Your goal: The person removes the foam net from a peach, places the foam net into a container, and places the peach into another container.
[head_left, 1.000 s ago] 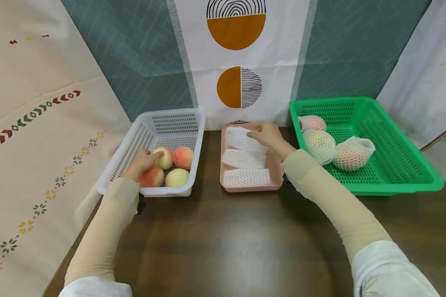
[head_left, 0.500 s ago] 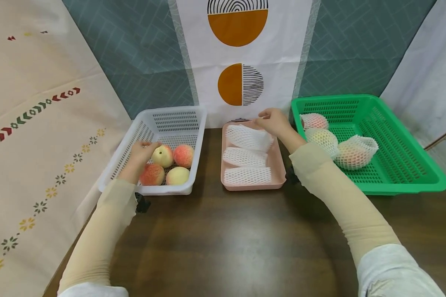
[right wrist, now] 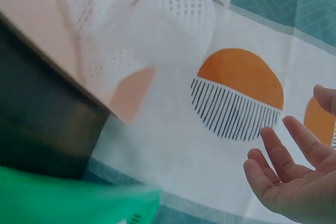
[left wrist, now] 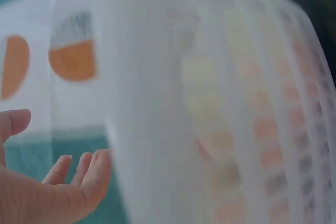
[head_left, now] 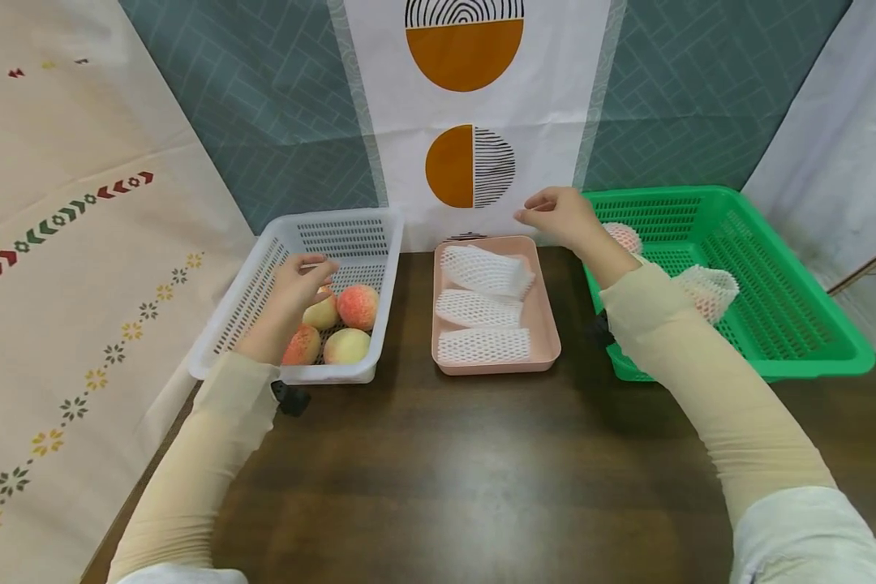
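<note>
My left hand (head_left: 292, 300) hovers over the near left part of the white basket (head_left: 385, 312), holding nothing, its fingers loosely bent. Below and beside it sit several peaches (head_left: 358, 307), one partly hidden by the fingers. In the left wrist view, the left hand (left wrist: 68, 190) appears with spread fingers beside the blurred basket wall. My right hand (head_left: 565, 219) is raised between the pink tray (head_left: 546, 324) and the green basket (head_left: 818, 324), also holding nothing. Three white foam net sleeves (head_left: 484, 345) lie in the tray. The right wrist view shows the right hand (right wrist: 289, 174) with its fingers parted.
Inside the green basket are peaches in foam nets (head_left: 710, 290); my right forearm covers part of them. All the containers stand along the back of a dark brown table (head_left: 438, 462), against hanging patterned cloth (head_left: 307, 122).
My left hand has let go of a peach, lifted off and shifted slightly right. My right hand has risen from the foam sleeves and moved right, toward the green basket.
</note>
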`<state>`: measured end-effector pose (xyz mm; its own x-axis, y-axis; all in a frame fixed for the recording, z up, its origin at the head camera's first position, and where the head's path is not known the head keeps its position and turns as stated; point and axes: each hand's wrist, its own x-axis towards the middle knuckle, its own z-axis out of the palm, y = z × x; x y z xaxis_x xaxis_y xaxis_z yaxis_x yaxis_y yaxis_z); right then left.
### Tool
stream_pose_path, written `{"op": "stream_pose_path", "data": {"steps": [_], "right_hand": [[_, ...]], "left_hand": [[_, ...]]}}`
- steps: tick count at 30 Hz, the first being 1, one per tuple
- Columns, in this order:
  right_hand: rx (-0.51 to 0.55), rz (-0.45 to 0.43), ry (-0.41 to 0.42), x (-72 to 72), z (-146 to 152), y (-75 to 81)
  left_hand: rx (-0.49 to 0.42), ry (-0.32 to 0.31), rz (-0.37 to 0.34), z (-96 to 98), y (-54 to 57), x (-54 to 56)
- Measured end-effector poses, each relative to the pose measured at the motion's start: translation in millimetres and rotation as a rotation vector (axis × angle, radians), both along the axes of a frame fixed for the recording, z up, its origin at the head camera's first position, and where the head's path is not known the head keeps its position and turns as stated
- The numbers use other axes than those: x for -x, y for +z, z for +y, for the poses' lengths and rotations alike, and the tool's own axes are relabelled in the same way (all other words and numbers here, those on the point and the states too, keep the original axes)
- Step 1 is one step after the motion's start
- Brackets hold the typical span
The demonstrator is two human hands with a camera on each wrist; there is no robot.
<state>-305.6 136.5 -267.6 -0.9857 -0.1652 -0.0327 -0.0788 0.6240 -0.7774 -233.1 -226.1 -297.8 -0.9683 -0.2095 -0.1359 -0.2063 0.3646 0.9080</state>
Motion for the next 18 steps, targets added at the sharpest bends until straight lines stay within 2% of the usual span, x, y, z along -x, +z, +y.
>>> {"op": "stream_pose_path", "data": {"steps": [7,12,18], "right_hand": [[-0.044,-0.001,-0.008,-8.6,19.3,11.2],[-0.076,-0.011,-0.026,-15.9,32.8,21.1],[-0.117,-0.020,-0.046,-23.4,51.1,28.4]], "left_hand": [[-0.110,-0.103,0.065,41.3,4.8,-3.9],[-0.192,-0.169,0.075,70.0,10.0,-6.9],[-0.244,-0.257,0.086,98.1,12.7,-10.3]]}}
